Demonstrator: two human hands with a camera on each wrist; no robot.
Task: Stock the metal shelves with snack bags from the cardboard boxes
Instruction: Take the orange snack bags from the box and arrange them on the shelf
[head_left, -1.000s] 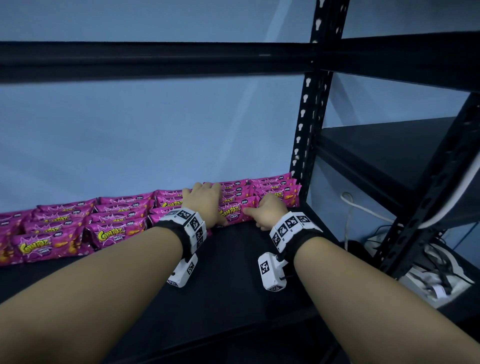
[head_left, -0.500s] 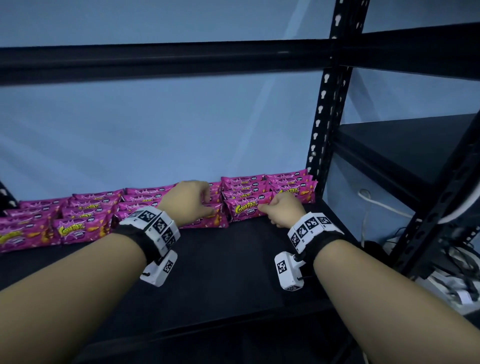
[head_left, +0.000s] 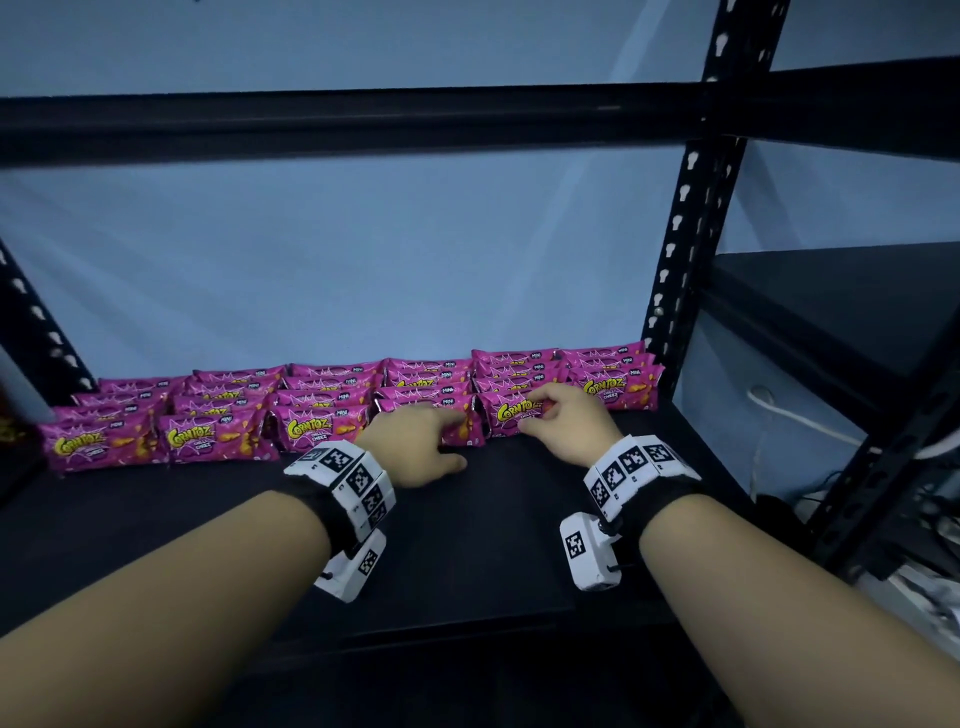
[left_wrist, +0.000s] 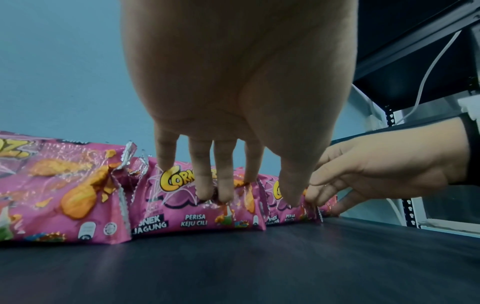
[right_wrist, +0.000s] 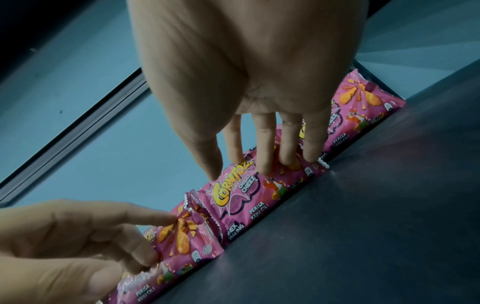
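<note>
- Here we touch the snack bags (head_left: 332, 426) along the shelf's (head_left: 467, 545) back edge.
- Our left hand (head_left: 415, 447) presses straight fingers on one bag.
- Our right hand (head_left: 566, 431) does likewise beside it.

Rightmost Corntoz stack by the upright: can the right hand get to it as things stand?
Probably yes. The right hand already touches the neighbouring front Corntoz bag, and the rightmost Corntoz stack sits just beside it on open shelf. The perforated upright stands behind and should not block it.

Both hands (head_left: 421, 441) (head_left: 566, 428) extended, fingers straight
</note>
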